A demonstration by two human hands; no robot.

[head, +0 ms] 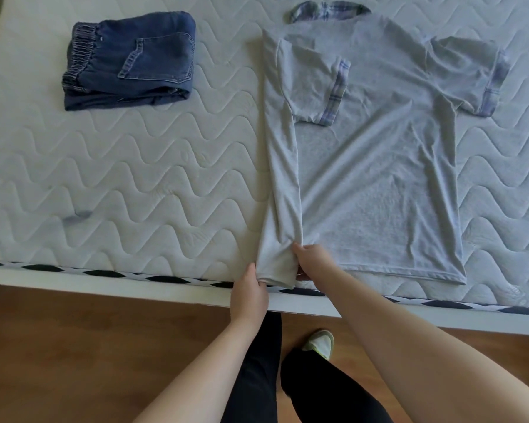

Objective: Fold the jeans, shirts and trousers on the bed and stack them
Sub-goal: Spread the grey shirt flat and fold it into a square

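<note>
Jeans (129,61) folded, well away from the grip. Left hand (249,296) and right hand (313,261) both pinch grey shirt (376,166) hem; left flap turned in, right side still unfolded.

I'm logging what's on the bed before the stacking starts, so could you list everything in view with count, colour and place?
jeans: one, dark blue, folded, far left of the mattress.
shirt: one, light grey with plaid collar and sleeve cuffs, spread on the right half, its left side and sleeve folded inward.
mattress: one, white, wave-quilted, with a small dark stain near the front left.
bed edge: one, white, with black-and-white trim along the mattress.
floor: brown wood, foreground.
shoe: one seen, white and green, on the floor.
legs: two, in black trousers.
left hand: pinches the folded strip's hem at the bed edge.
right hand: grips the same strip's inner edge.
</note>
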